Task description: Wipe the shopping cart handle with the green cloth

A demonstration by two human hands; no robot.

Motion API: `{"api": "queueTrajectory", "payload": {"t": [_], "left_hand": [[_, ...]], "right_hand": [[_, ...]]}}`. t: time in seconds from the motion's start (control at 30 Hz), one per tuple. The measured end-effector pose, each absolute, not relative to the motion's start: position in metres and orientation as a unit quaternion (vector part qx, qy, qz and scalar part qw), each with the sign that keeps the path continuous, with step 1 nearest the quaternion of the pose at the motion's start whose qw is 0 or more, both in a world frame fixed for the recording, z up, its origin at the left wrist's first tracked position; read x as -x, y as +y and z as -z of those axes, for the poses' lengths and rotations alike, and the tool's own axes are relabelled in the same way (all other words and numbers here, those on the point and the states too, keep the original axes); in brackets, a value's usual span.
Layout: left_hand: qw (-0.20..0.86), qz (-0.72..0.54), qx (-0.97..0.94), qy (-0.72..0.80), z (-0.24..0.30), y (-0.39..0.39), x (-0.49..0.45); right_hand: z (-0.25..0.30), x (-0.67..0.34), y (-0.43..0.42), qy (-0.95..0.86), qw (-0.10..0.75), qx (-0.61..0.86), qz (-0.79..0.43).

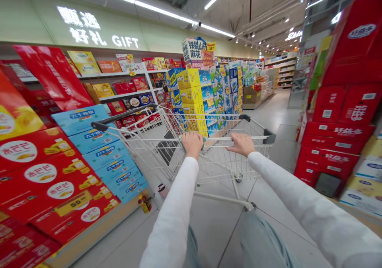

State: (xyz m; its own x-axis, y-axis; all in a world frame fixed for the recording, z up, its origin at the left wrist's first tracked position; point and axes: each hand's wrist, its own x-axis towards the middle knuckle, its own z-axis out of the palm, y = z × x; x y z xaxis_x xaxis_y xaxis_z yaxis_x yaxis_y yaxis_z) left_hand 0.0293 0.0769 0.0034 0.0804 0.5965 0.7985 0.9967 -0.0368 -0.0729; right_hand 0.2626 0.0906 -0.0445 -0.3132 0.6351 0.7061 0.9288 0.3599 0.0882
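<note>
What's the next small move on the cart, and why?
Probably ease the shopping cart slightly right. The left hand and right hand both grip its wire rim, it points toward the stack of yellow and blue boxes, and blue boxes stand close on its left, while tiled floor shows ahead to the right.

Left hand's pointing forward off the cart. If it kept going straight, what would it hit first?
Probably the far wire wall of the shopping cart basket, across the basket from the left hand, though depth is hard to judge here. Beyond it, the stack of yellow cartons stands roughly in line.
</note>
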Motion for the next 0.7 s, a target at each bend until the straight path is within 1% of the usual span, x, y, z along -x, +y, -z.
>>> {"api": "queueTrajectory", "payload": {"t": [0.13, 0.37, 0.5, 0.7], "left_hand": [[0.339, 0.31, 0.683, -0.568, 0.001, 0.076, -0.042], [0.379, 0.236, 0.774, -0.449, -0.008, 0.071, -0.002], [0.384, 0.219, 0.775, -0.452, -0.014, 0.071, 0.018], [0.396, 0.219, 0.742, -0.494, -0.016, 0.068, 0.047]], "right_hand": [[0.045, -0.266, 0.09, -0.771, 0.293, 0.502, 0.262], [0.049, -0.268, 0.093, -0.769, 0.287, 0.49, 0.292], [0.05, -0.267, 0.098, -0.775, 0.281, 0.486, 0.291], [0.052, -0.267, 0.102, -0.774, 0.279, 0.485, 0.297]]}}
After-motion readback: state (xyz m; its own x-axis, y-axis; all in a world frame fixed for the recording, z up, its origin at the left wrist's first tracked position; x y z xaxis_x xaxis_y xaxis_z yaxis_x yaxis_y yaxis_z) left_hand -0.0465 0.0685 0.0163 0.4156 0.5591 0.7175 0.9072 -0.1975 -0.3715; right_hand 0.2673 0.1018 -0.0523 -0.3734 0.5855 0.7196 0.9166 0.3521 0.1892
